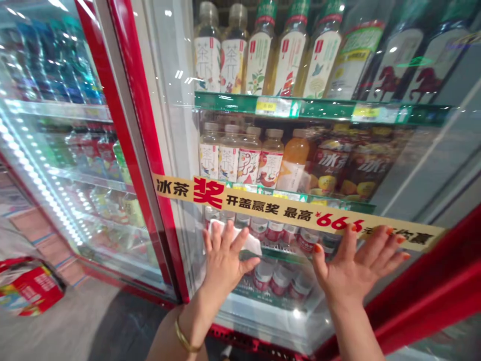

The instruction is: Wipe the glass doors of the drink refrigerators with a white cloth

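My left hand (225,258) holds a folded white tissue (251,241) under its outstretched fingers, against the glass door (278,308) of a drinks fridge. A gold bangle circles that wrist. To the right, my right hand (351,273) is open with its fingers spread on the glass, and nothing shows in it. Its fingertips overlap the lower edge of a yellow sticker strip (270,203) with black and red Chinese lettering, which runs slantwise across the door. Part of the tissue is hidden by my left hand.
Behind the glass, bottled teas (259,65) and smaller bottles (229,153) line the shelves. A red door frame (424,281) borders the right side. Another lit fridge (63,140) stands at left. On the floor lies a red package (32,286) beside stacked boxes (45,235).
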Demonstrator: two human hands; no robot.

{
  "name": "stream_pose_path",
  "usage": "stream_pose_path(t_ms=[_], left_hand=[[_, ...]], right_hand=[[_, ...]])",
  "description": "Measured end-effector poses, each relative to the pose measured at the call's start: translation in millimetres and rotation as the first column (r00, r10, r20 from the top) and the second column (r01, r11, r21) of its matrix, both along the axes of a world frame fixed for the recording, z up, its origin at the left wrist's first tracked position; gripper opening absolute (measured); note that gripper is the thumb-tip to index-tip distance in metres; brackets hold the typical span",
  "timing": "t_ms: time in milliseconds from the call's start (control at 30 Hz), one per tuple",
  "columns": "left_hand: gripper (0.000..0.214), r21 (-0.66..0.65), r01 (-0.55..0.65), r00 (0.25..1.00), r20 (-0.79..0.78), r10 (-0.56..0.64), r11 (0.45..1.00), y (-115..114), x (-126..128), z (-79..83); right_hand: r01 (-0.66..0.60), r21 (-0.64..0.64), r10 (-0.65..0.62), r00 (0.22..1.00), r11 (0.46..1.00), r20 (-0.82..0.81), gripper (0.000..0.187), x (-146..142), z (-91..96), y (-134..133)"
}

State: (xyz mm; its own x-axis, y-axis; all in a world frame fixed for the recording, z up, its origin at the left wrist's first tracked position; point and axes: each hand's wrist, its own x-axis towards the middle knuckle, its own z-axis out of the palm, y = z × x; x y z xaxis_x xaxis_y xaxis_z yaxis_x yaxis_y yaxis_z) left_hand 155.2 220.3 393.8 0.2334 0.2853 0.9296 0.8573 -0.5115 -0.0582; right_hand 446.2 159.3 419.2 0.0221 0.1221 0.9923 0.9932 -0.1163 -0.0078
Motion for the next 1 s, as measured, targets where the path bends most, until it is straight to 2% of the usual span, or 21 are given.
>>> stream_pose_path(t_ms=[67,100,200,267,333,400,467,500,567,633,700,733,800,867,933,967,1000], left_hand=[[0.091,-0.035,-0.052,0.996,0.064,0.055,0.998,-2,-11,-4.3],[0.091,-0.068,-0.074,0.987,0.135,0.082,0.995,0,-17,0.6],[0.095,-0.130,-0.095,0.948,0.292,0.130,0.987,8,-21,30.0],[0.098,-0.116,-0.077,0.965,0.243,0.103,0.990,10,-6,40.4],[0.101,-0.054,-0.032,0.994,0.106,0.038,0.998,7,13,31.6],[0.102,0.007,0.011,0.999,-0.037,-0.010,1.000,2,22,11.3],[0.098,0.016,0.019,0.998,-0.057,-0.018,1.000,1,16,-1.4],[0.095,-0.005,0.015,1.000,-0.011,-0.015,1.000,2,9,0.5],[0.090,-0.080,0.006,0.987,0.159,0.007,0.997,7,-1,22.1],[0.087,-0.151,0.009,0.953,0.302,0.038,0.989,10,2,55.9],[0.090,-0.155,0.005,0.956,0.290,0.041,0.988,8,20,80.2],[0.093,-0.123,0.005,0.976,0.217,0.022,0.992,5,32,83.3],[0.095,-0.010,0.035,0.999,-0.011,-0.035,0.999,-3,51,69.6],[0.094,0.076,0.093,0.978,-0.193,-0.077,0.993,-8,53,41.2],[0.092,0.060,0.095,0.976,-0.204,-0.081,0.994,-7,40,21.6],[0.091,0.018,0.070,0.988,-0.139,-0.067,0.997,-4,31,20.8],[0.090,-0.040,0.047,0.998,-0.050,-0.049,0.998,-2,24,26.3]], right_hand=[[0.009,-0.003,-0.009,1.000,1.000,-0.005,0.089,-2,0.3,0],[0.013,-0.001,-0.013,1.000,1.000,-0.004,0.090,-3,0.5,1],[0.024,0.007,-0.024,1.000,1.000,-0.009,0.093,-4,0.9,1],[0.027,-0.001,-0.027,0.999,1.000,-0.018,0.094,-4,1.0,1],[0.030,-0.010,-0.030,0.999,1.000,-0.023,0.093,-5,1.3,1],[0.035,-0.005,-0.035,0.999,0.999,-0.017,0.092,-6,2.0,1],[0.042,0.005,-0.042,0.999,0.999,-0.001,0.092,-8,3.2,1],[0.046,0.010,-0.046,0.999,0.999,0.008,0.091,-9,4.0,1],[0.059,0.014,-0.059,0.998,0.998,0.016,0.091,-11,5.6,2],[0.070,0.021,-0.070,0.997,0.997,0.014,0.092,-11,6.5,2],[0.072,0.015,-0.073,0.997,0.997,0.007,0.094,-11,6.5,2],[0.068,0.010,-0.068,0.998,0.998,0.005,0.094,-12,6.3,1],[0.053,0.005,-0.053,0.999,0.999,0.004,0.094,-12,5.6,1],[0.048,0.008,-0.048,0.999,0.999,-0.005,0.093,-14,5.2,1],[0.051,0.013,-0.051,0.999,0.999,-0.018,0.094,-15,5.6,2],[0.052,0.013,-0.052,0.998,0.999,-0.022,0.094,-16,6.1,3],[0.052,0.014,-0.051,0.998,0.999,-0.023,0.095,-16,6.7,3]])
